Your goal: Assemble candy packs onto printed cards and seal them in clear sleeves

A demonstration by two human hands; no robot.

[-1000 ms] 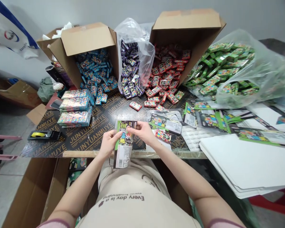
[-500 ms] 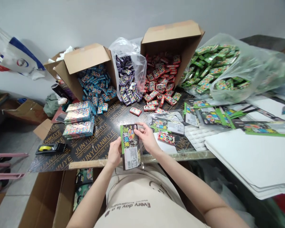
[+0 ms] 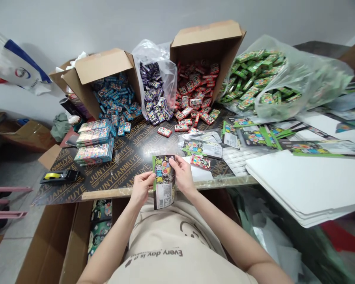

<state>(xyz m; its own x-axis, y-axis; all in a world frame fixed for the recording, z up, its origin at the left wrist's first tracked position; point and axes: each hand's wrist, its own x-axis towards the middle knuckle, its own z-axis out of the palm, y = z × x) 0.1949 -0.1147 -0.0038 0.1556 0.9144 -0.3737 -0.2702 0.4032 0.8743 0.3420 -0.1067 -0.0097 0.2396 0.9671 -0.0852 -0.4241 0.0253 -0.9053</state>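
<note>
A black and green printed packet (image 3: pixel 165 185) is held upright over the table's front edge, between both hands. My left hand (image 3: pixel 142 187) pinches its left side. At its upper right corner, my right hand (image 3: pixel 182 173) grips with thumb and fingers. Just right of my right hand, a red candy packet (image 3: pixel 200 162) lies on white paper, and a flat black and green packet (image 3: pixel 198 148) rests behind it. A single red packet (image 3: pixel 164 131) lies on the dark table (image 3: pixel 130 152) beyond my hands.
Stacked blue packs (image 3: pixel 94 152) and a tape dispenser (image 3: pixel 60 176) are at left. Behind are a box of blue packets (image 3: pixel 115 94), a bag of purple ones (image 3: pixel 155 94), a box of red ones (image 3: pixel 195 86) and a bag of green ones (image 3: pixel 254 79). White boards (image 3: pixel 307 181) lie right.
The camera view has shifted slightly. My left hand has moved a little higher along the packet's side, and the packet looks slightly bent. Both hands still hold it.
</note>
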